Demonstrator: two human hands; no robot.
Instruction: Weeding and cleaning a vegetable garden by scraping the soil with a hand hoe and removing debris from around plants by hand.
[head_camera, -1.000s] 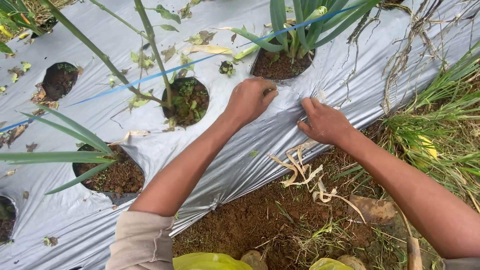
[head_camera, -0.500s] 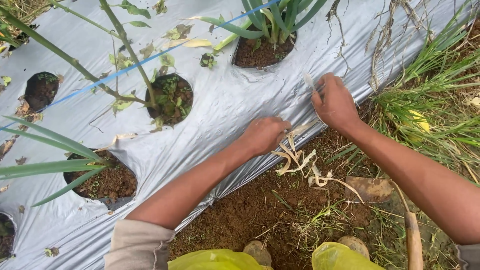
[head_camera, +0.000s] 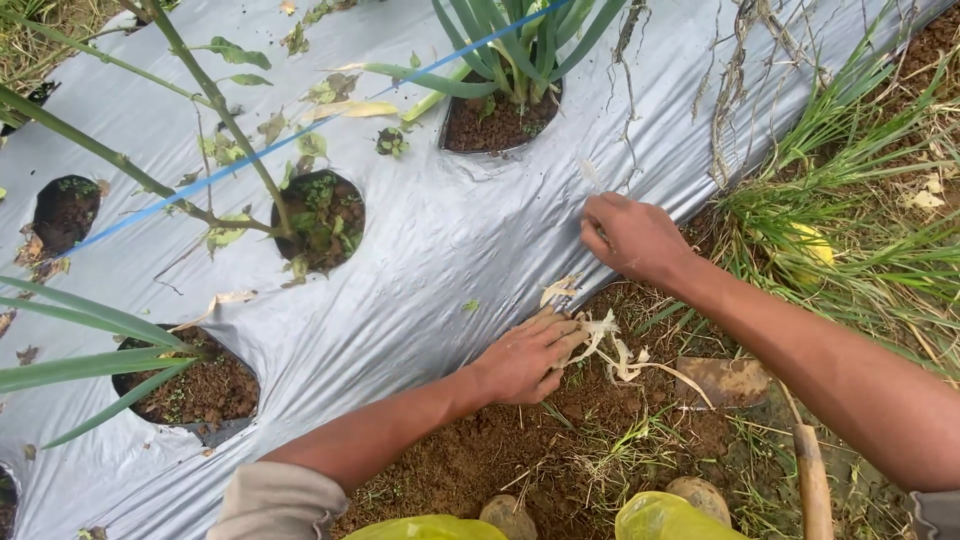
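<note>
My left hand (head_camera: 525, 358) rests on the bare soil at the lower edge of the silver plastic mulch sheet (head_camera: 430, 240), its fingers touching a heap of pale dried leaf strips (head_camera: 605, 340). My right hand (head_camera: 630, 235) lies on the sheet's edge higher up, fingers curled with nothing visible in them, below a planting hole holding a green onion plant (head_camera: 505, 60). A small pale scrap (head_camera: 590, 172) lies on the sheet just above the right hand.
Other round holes with soil and small weeds (head_camera: 318, 218) open in the sheet. A blue string (head_camera: 240, 160) runs diagonally across it. A hoe blade (head_camera: 728, 378) with wooden handle (head_camera: 812, 485) lies on the soil at right. Grass (head_camera: 860, 230) grows beside it. Yellow plastic-covered knees (head_camera: 660, 520) show below.
My left hand moved from the onion hole down across the sheet to the dried strips on the soil. My right hand rose to the small scrap, then came back down the sheet's edge.
</note>
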